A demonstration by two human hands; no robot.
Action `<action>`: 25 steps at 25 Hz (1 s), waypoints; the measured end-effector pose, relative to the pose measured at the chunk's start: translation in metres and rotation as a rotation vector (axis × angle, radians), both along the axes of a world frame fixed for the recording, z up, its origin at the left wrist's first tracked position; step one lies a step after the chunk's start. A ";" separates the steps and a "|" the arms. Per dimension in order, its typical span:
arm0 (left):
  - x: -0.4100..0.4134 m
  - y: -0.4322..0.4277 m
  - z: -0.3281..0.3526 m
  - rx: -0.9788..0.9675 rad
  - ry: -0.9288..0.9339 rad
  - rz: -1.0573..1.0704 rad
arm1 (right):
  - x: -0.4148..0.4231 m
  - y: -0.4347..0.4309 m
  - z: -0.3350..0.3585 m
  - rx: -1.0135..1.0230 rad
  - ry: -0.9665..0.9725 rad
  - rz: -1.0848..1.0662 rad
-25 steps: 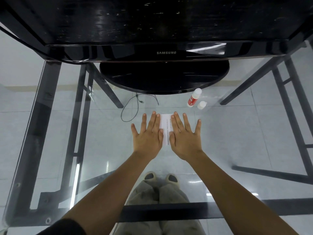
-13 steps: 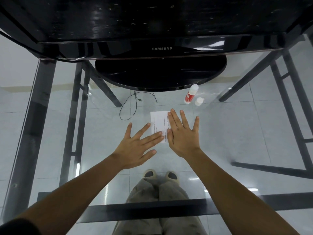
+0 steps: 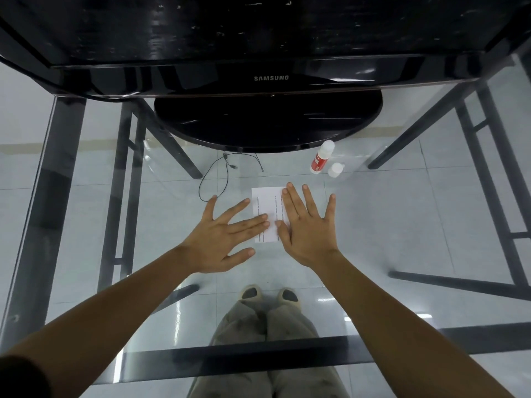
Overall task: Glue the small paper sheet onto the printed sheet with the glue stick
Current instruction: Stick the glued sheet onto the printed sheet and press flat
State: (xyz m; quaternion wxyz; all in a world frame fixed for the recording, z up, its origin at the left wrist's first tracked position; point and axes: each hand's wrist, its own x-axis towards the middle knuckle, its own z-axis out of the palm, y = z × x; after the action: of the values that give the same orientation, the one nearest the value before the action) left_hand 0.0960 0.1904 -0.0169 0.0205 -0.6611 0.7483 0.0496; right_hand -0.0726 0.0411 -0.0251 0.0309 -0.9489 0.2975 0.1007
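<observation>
A white printed sheet [image 3: 265, 202] with lines of text lies flat on the glass table. My right hand [image 3: 309, 228] rests flat on its right part, fingers spread. My left hand [image 3: 222, 235] lies flat to the left, turned sideways, with its fingertips touching the sheet's left edge. A red and white glue stick [image 3: 321, 160] lies on the glass beyond the sheet, with its white cap [image 3: 335, 170] off beside it. I cannot tell a separate small paper sheet from the printed one.
A black Samsung monitor [image 3: 267, 79] on a round base [image 3: 267, 122] stands at the back of the glass table [image 3: 402, 225]. A thin black cable [image 3: 227, 173] loops left of the sheet. Black table frame bars, my legs and shoes show through the glass.
My left hand has slid off the sheet to the left and turned sideways, uncovering the sheet's left half. My right hand has stayed flat on the right part.
</observation>
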 end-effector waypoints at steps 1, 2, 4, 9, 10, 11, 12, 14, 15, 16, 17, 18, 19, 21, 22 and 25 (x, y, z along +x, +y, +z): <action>-0.003 -0.003 -0.002 0.020 -0.010 -0.026 | 0.000 0.000 0.000 -0.006 -0.001 0.003; -0.003 -0.006 -0.004 0.033 -0.023 -0.047 | -0.001 0.000 0.000 -0.010 -0.003 0.004; 0.009 -0.014 -0.006 0.045 -0.035 -0.003 | -0.001 0.000 0.000 -0.009 -0.007 0.001; 0.027 -0.028 -0.004 0.059 -0.006 0.177 | 0.000 0.000 0.001 0.004 -0.018 -0.002; 0.022 -0.026 -0.005 0.052 -0.007 0.107 | 0.000 0.000 0.000 0.004 -0.022 -0.005; 0.017 -0.024 -0.005 0.044 -0.007 0.035 | 0.000 0.000 0.000 0.004 -0.024 -0.007; 0.014 -0.023 -0.006 0.037 -0.003 -0.003 | 0.000 0.000 0.000 0.006 -0.025 -0.007; 0.021 -0.029 -0.008 0.042 0.021 0.041 | 0.001 0.000 0.000 0.009 -0.025 -0.007; 0.026 -0.034 -0.008 0.066 0.043 0.107 | 0.001 0.000 0.000 0.007 -0.024 -0.007; 0.030 -0.039 -0.008 0.099 0.065 0.184 | 0.000 0.000 0.000 0.007 -0.023 -0.007; 0.031 -0.041 -0.008 0.121 0.079 0.254 | 0.001 0.000 0.000 0.009 -0.025 -0.007; 0.027 -0.041 -0.008 0.121 0.087 0.314 | 0.000 0.001 0.000 0.009 -0.028 -0.009; 0.020 -0.041 -0.009 0.108 0.089 0.370 | 0.000 0.001 0.000 0.008 -0.030 -0.011; -0.001 -0.040 -0.008 0.102 0.068 0.486 | 0.001 0.001 0.000 0.006 -0.027 -0.016; -0.012 -0.041 -0.008 0.118 0.057 0.548 | 0.001 0.002 0.000 0.002 -0.026 -0.018; -0.037 -0.048 -0.008 0.176 0.009 0.691 | 0.001 0.003 0.001 -0.009 -0.017 -0.021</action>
State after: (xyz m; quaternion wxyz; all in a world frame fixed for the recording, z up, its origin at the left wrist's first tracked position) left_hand 0.0594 0.1425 -0.0246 0.0561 -0.8707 0.4734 0.1209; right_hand -0.0712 0.0438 -0.0237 0.0301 -0.9467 0.3074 0.0909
